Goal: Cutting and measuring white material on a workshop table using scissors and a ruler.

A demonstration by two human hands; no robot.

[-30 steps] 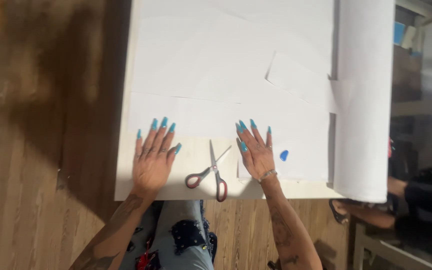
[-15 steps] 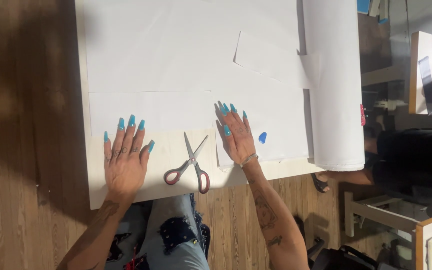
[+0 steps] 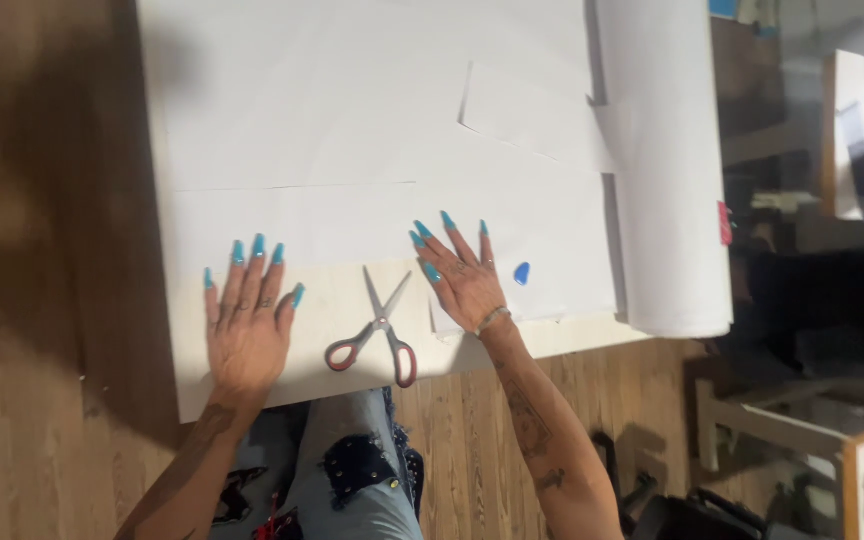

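My left hand [image 3: 247, 320] lies flat, palm down, fingers spread, on the pale table board [image 3: 192, 390] near its front edge. My right hand [image 3: 462, 275] rests flat on the sheet of white paper [image 3: 372, 130], fingers apart. Both hands have long turquoise nails and hold nothing. Between them lie scissors [image 3: 377, 328] with red and grey handles, blades slightly apart and pointing away from me. A small blue piece [image 3: 522, 273] sits on the paper just right of my right hand.
A thick roll of white paper [image 3: 667, 170] lies along the table's right side. Cut paper pieces overlap near it [image 3: 532, 115]. Wooden floor [image 3: 32, 400] surrounds the table. Furniture and dark clutter [image 3: 812, 300] stand at the right.
The view has drifted, so the table sits further left in frame. Both hands stay flat in the same places beside the scissors.
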